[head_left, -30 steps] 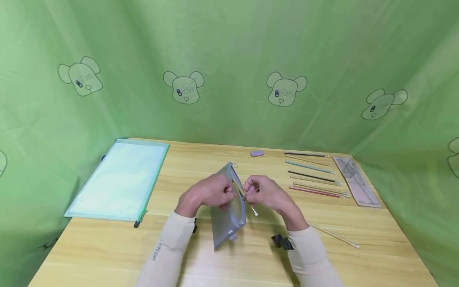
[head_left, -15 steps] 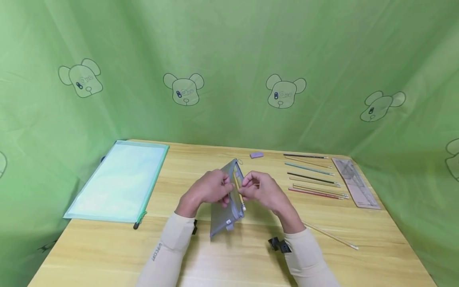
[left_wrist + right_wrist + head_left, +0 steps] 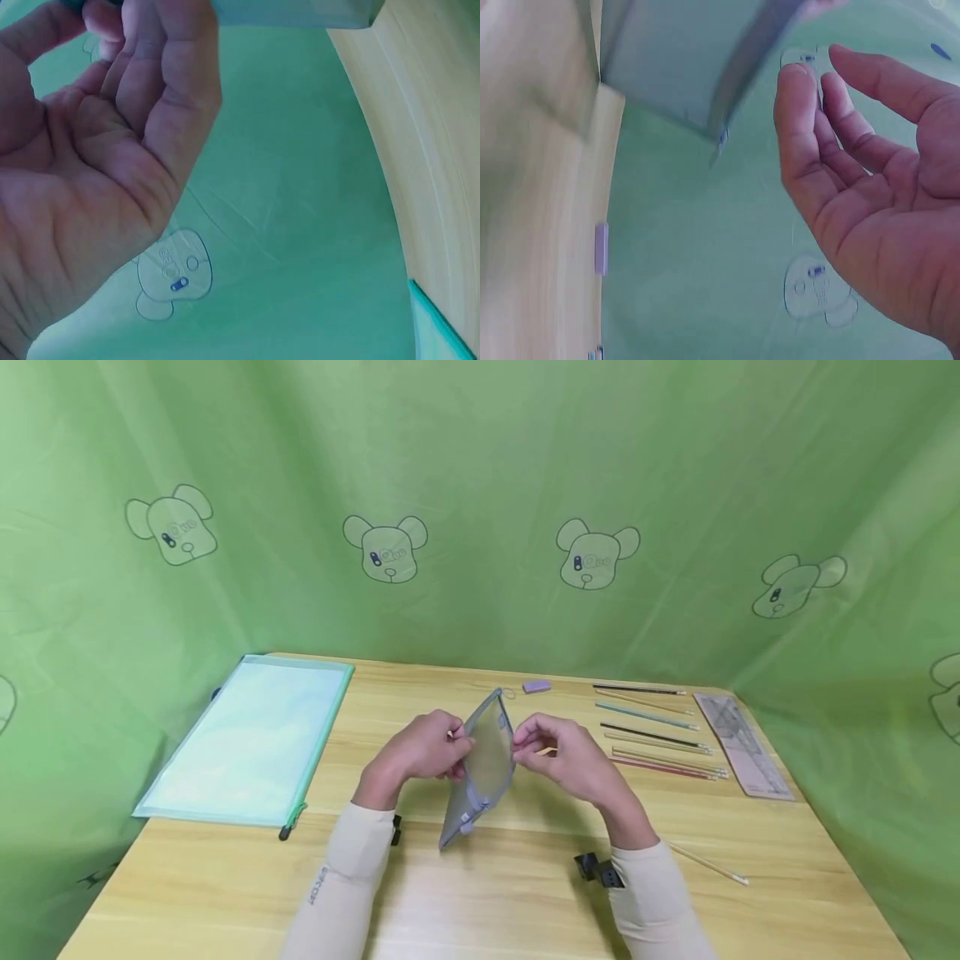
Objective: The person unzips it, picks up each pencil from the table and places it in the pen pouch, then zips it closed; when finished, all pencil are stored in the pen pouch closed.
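A grey-blue zip pouch (image 3: 457, 810) is held tilted above the table, its mouth spread wide. My left hand (image 3: 426, 747) pinches one edge of the mouth between thumb and fingers. At the opposite edge is my right hand (image 3: 562, 756), its fingers loosely bent. The right wrist view shows a gap between that hand's thumb and fingertips (image 3: 796, 82), with nothing in it and the pouch (image 3: 682, 60) apart from them. In the left wrist view the left hand (image 3: 112, 150) curls at the top, where its grip is partly cut off.
Several pencils (image 3: 652, 721) lie in a row at the right, beside a pink ruler set (image 3: 742, 747). A lone pencil (image 3: 708, 864) lies near the right forearm. A purple eraser (image 3: 536, 686) sits at the back. A mint-edged zip folder (image 3: 240, 739) covers the left side.
The yellow pencil pinched by my right hand at the pouch's mouth is no longer visible there. The right hand has moved slightly right, the left slightly left, and the mouth is spread wider.
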`<state>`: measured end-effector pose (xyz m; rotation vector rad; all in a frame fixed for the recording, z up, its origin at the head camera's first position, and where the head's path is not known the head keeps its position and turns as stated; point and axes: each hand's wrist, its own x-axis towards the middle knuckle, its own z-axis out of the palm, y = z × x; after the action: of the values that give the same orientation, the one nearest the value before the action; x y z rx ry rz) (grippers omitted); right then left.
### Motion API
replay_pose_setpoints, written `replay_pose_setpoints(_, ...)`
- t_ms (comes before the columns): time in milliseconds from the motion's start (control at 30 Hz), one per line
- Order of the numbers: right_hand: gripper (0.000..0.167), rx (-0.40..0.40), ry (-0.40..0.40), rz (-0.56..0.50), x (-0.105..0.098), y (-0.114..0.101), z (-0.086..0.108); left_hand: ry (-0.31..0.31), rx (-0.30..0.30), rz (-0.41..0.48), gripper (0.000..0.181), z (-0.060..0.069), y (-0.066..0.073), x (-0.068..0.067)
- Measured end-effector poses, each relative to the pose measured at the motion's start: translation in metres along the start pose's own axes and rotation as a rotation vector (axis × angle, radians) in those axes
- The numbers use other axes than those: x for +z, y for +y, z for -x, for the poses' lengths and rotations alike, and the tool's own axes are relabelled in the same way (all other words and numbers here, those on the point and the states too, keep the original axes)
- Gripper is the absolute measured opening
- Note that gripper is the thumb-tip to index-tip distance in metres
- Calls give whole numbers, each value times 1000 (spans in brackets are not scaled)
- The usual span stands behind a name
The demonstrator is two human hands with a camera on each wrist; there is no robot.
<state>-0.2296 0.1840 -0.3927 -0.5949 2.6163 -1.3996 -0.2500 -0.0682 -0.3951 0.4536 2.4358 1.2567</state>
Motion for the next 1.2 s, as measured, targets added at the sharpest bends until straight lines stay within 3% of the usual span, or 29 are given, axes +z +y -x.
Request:
replay_pose_setpoints(133, 18, -6, -25, 53, -19, 11, 7, -16, -12, -56, 35, 2, -5, -6)
replay_pose_setpoints(333, 32, 23, -112, 146, -57, 34, 28, -52, -36, -61, 37, 5, -9, -13)
replay_pose_setpoints(467, 40, 83, -139, 250, -85, 54, 46, -60, -36, -78, 35, 7, -11, -17)
replay_pose_setpoints(600, 37, 150, -129, 358, -111, 76, 67, -67, -35, -108, 35, 8, -11, -19)
replay_pose_setpoints(767, 32, 299, -142, 395, -137, 104, 89, -72, -43, -114, 35, 9, -13, -19)
replay_pose_setpoints(967, 37, 484, -211, 358, -148, 123, 102, -68, -46, -123, 32, 11, -14, -19)
replay_pose_setpoints(1200, 42, 683, -215, 364, -138, 130, 110, -74, -47, -130, 32, 12, -15, -18)
